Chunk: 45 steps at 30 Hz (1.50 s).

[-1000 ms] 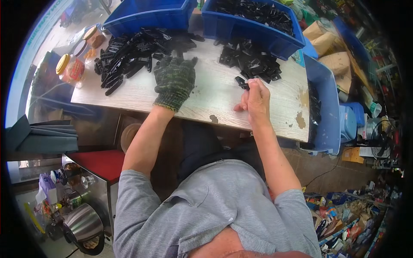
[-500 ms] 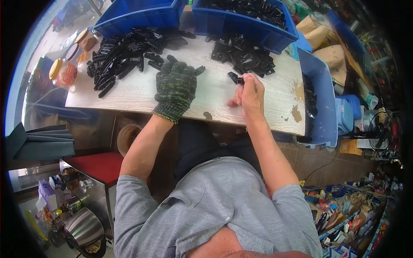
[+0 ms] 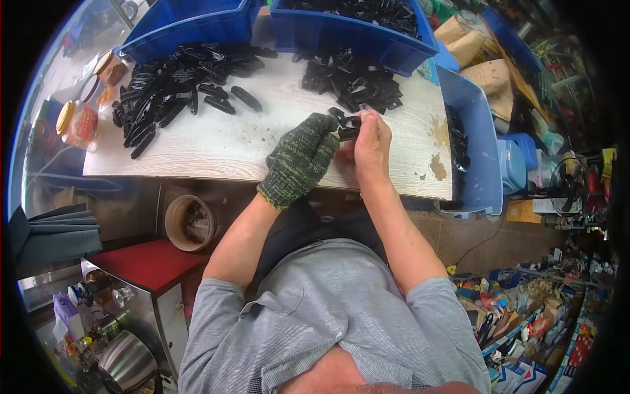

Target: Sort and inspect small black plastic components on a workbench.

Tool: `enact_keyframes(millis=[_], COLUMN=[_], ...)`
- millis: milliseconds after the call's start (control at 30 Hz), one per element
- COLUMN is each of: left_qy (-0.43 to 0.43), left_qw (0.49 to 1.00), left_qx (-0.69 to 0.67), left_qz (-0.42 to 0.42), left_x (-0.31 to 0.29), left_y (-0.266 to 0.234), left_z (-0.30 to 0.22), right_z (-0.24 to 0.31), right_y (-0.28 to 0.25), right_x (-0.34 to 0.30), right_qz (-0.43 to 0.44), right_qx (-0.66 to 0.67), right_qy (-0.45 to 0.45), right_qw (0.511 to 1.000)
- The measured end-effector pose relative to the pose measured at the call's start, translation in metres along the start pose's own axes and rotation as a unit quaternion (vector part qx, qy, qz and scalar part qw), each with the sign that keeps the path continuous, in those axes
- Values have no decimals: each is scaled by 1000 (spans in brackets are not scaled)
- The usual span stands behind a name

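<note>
My left hand (image 3: 302,157), in a dark green and black knitted glove, is closed, its fingertips against a small black plastic part (image 3: 350,122). My bare right hand (image 3: 372,148) pinches the same part from the other side between thumb and fingers. The two hands meet over the front half of the table, and the glove hides some of the part. Just beyond them lies a heap of short black plastic pieces (image 3: 354,82). To the left spreads a pile of long, ribbed black plastic pieces (image 3: 164,88). One long piece (image 3: 247,98) rests apart from that pile.
Two blue bins (image 3: 354,41) stand along the table's far side, the right one holding black pieces. Lidded jars (image 3: 82,125) line the left edge. A lighter blue crate (image 3: 476,105) stands against the right edge. The pale tabletop (image 3: 210,148) has worn patches. Below is a round bucket (image 3: 190,223).
My gloved left hand has moved right from beside the long pieces to meet my right hand at the black part. A long piece near the pile is now uncovered. The view has shifted slightly.
</note>
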<state>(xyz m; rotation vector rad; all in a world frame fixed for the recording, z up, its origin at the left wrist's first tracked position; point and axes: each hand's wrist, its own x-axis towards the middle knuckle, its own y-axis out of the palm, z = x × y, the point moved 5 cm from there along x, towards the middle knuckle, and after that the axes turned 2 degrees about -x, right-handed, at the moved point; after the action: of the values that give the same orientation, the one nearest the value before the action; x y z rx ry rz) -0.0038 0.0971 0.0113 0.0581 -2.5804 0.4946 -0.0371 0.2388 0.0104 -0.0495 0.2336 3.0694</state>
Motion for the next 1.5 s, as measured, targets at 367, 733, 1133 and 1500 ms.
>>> enact_keyframes(millis=[367, 733, 1133, 1500], left_qy=[-46, -116, -101, -98], left_qw=[995, 987, 985, 987], left_qx=[-8, -51, -96, -50], left_qz=[-89, -103, -106, -114], left_x=[-4, -6, -10, 4], left_y=[26, 33, 12, 39], left_z=[2, -6, 6, -13], right_z=[-9, -4, -5, -5], right_y=[-9, -12, -3, -21], right_x=[5, 4, -5, 6], right_qz=[-30, -27, -3, -37], right_qx=[-65, -67, 29, -94], right_qy=[-80, -104, 25, -146], right_qw=[994, 992, 999, 984])
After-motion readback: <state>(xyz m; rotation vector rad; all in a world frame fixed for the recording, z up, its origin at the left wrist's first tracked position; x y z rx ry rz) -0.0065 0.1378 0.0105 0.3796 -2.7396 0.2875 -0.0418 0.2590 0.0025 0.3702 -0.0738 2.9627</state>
